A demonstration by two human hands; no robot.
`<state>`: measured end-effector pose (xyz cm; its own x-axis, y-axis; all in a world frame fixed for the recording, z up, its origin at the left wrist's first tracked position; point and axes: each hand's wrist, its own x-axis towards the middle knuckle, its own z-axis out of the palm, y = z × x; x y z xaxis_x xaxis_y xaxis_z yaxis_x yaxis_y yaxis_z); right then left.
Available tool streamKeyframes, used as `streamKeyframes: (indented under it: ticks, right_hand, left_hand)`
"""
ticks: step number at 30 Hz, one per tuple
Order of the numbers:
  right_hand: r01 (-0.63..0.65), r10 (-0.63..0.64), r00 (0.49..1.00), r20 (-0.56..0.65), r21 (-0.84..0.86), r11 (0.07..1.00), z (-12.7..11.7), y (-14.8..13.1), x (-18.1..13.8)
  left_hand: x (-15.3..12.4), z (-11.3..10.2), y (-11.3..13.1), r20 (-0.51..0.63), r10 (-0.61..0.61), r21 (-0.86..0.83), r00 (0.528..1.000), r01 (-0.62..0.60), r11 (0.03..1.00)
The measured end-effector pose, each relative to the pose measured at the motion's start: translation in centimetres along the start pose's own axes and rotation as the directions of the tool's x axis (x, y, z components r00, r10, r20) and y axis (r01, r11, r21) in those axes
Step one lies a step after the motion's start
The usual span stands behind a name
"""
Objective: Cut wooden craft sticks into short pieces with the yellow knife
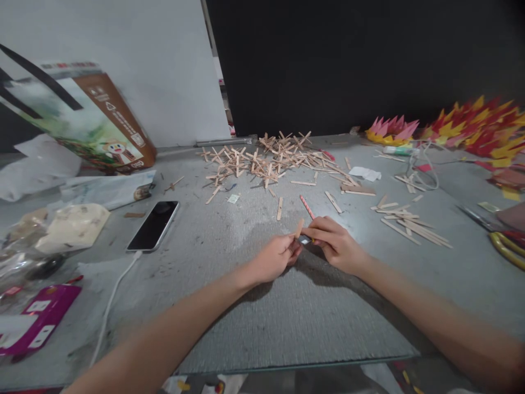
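Observation:
My left hand (276,256) and my right hand (335,241) meet over the middle of the grey table (287,317). The left hand pinches a short wooden craft stick (299,227) that points up and away. The right hand has its fingers closed on a pink pencil-like tool (306,207) whose shaft juts out beyond the fingers, and a small dark object (304,239) sits between the two hands. Both hands rest low, close to the table surface.
A heap of glued wooden stick crosses (266,156) lies at the back centre, loose sticks (410,224) to the right. A phone (153,225) with a white cable lies left. A carton (94,117), bags, a magenta box (39,320), paper flowers (471,123) and scissors (506,246) ring the edges.

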<state>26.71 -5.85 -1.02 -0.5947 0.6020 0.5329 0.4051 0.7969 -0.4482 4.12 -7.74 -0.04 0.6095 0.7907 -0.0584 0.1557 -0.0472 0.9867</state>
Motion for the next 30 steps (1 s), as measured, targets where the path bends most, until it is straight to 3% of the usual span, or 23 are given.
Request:
streamKeyframes:
  ticks: [5,14,21,30]
  right_hand:
    - [-0.004,0.004,1.000,0.007,0.008,1.000,-0.21,0.12,-0.07]
    - [-0.023,0.022,1.000,-0.012,-0.027,0.999,0.08,0.13,-0.16]
    - [-0.041,0.041,0.999,-0.003,0.005,0.999,0.06,0.30,-0.20]
    - [-0.011,0.011,1.000,-0.004,-0.025,1.000,0.20,0.22,-0.04]
  left_hand:
    - [-0.35,-0.29,0.03,0.046,-0.010,-0.078,0.999,0.013,0.997]
    - [0.29,0.37,0.01,-0.048,-0.048,-0.106,0.998,0.043,0.993]
    - [-0.12,-0.15,-0.50,0.038,0.001,-0.193,0.999,0.006,0.981]
    - [-0.13,-0.23,-0.29,0.041,-0.018,-0.134,0.999,0.023,0.991]
